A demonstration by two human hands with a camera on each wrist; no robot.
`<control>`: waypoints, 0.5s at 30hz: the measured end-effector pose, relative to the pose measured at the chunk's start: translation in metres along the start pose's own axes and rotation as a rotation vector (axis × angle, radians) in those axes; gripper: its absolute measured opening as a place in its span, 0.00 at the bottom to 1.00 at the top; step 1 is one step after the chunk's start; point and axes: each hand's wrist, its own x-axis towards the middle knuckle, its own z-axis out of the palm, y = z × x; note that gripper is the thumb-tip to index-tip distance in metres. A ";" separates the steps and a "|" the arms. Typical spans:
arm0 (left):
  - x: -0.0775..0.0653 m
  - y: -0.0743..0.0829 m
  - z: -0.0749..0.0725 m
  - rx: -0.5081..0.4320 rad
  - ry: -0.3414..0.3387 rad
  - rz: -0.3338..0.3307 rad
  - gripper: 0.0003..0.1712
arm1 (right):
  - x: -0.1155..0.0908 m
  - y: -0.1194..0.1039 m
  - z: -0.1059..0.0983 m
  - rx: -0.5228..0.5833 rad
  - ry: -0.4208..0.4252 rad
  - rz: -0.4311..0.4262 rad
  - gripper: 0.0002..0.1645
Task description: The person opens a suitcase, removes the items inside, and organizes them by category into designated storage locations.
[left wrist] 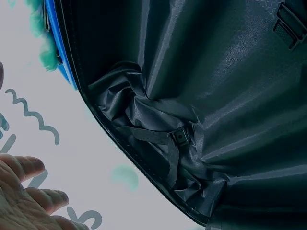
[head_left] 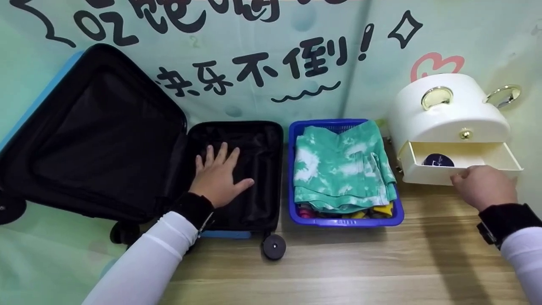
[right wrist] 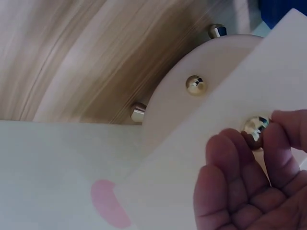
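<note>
My left hand [head_left: 218, 180] is spread flat over the black-lined half of an open suitcase [head_left: 258, 169], fingers straight and holding nothing. In the left wrist view, a strap with a black buckle [left wrist: 179, 137] crosses the crumpled lining. My right hand [head_left: 487, 186] is at the front of a pulled-out drawer [head_left: 487, 154] in a white rounded storage box [head_left: 449, 114]. Up close, its thumb and forefinger pinch the drawer's gold knob [right wrist: 255, 127]. Inside the drawer lies a small dark round item [head_left: 438, 160] with light print.
A blue plastic basket [head_left: 347, 222] stands between suitcase and box, holding folded green-and-white tie-dye cloth [head_left: 338, 169] over red and yellow items. The suitcase's other half [head_left: 106, 140] leans open at left. A suitcase wheel [head_left: 274, 247] juts over the wood-look surface [head_left: 338, 267]. Behind hangs a printed backdrop [head_left: 254, 97].
</note>
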 end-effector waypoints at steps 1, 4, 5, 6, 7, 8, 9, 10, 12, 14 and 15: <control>0.000 0.000 0.000 0.002 0.000 -0.001 0.57 | 0.003 -0.001 0.001 0.003 -0.001 0.021 0.29; -0.001 0.001 0.001 0.006 -0.003 -0.004 0.57 | 0.011 -0.003 0.001 0.002 -0.025 0.072 0.32; -0.001 0.001 0.001 0.008 -0.003 -0.005 0.57 | 0.013 -0.004 0.001 -0.005 -0.033 0.083 0.33; -0.001 0.001 0.001 0.010 -0.004 -0.007 0.57 | 0.016 -0.005 0.001 -0.004 -0.035 0.092 0.34; -0.001 0.001 0.002 0.010 -0.004 -0.007 0.57 | 0.019 -0.005 0.002 0.002 -0.033 0.089 0.34; -0.001 0.001 0.002 0.008 -0.006 -0.005 0.57 | 0.022 -0.005 0.002 0.010 -0.031 0.080 0.34; -0.002 0.001 0.002 0.007 -0.007 -0.004 0.57 | 0.025 -0.005 0.002 0.016 -0.021 0.065 0.34; -0.002 0.001 0.002 0.006 -0.008 -0.004 0.57 | 0.028 -0.005 0.003 0.025 -0.007 0.051 0.33; -0.002 0.001 0.003 0.006 -0.012 -0.005 0.57 | 0.033 -0.005 0.004 0.052 0.017 0.018 0.32; -0.002 0.001 0.004 0.008 -0.017 -0.007 0.57 | 0.038 -0.004 0.006 0.062 0.030 -0.001 0.32; -0.002 0.001 0.004 0.008 -0.019 -0.007 0.57 | 0.039 -0.004 0.006 0.060 0.039 -0.003 0.32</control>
